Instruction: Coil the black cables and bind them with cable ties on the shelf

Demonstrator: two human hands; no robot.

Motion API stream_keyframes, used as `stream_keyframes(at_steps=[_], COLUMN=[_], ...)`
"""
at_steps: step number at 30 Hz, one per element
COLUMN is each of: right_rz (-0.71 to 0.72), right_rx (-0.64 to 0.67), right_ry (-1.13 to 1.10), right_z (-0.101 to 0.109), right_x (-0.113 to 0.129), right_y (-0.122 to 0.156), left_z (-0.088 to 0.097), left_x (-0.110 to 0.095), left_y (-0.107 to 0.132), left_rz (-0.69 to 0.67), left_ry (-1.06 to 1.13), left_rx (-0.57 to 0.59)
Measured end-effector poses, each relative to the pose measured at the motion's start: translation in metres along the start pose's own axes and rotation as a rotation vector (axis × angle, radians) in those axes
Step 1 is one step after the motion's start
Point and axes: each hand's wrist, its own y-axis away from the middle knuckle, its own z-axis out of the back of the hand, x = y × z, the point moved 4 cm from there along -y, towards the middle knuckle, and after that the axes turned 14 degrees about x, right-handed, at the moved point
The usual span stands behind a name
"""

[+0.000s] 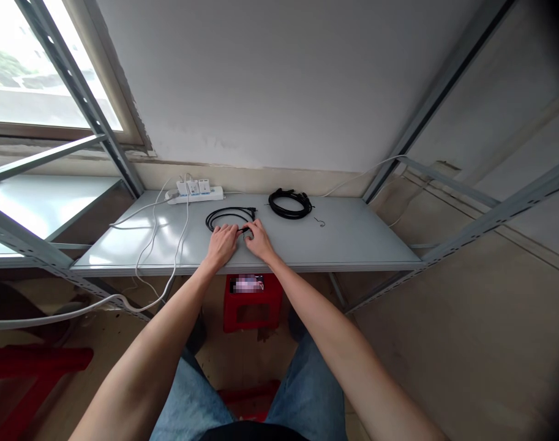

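A thin black cable [229, 212] lies in a loose loop on the grey metal shelf [352, 242]. My left hand [223, 242] rests on the near side of the loop, fingers bent down over the cable. Close beside it, my right hand [259, 239] pinches the cable's near end with curled fingers. A second, thicker black cable [289, 203] is coiled further back and to the right, untouched.
A white power strip [195, 194] with white plugs sits at the shelf's back left, its white cords trailing over the front edge. A small black twist tie [320, 222] lies right of the hands. A red stool [251, 301] stands below. Slanted metal struts frame both sides.
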Motion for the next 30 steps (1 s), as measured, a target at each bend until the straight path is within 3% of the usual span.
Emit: stream_keyframes(at_steps=[18,30], right_rz=[-0.035,-0.028], right_rx=[0.019,0.066], right_ry=[0.206,0.403], right_z=[-0.005,-0.007], right_x=[0.003,0.021], right_y=[0.001,0.006], left_z=[-0.005,-0.004], left_x=[0.001,0.002], left_y=[-0.004,-0.002], left_rz=[0.020,0.035], left_ry=[0.013,0.047], left_rx=[0.021,0.030])
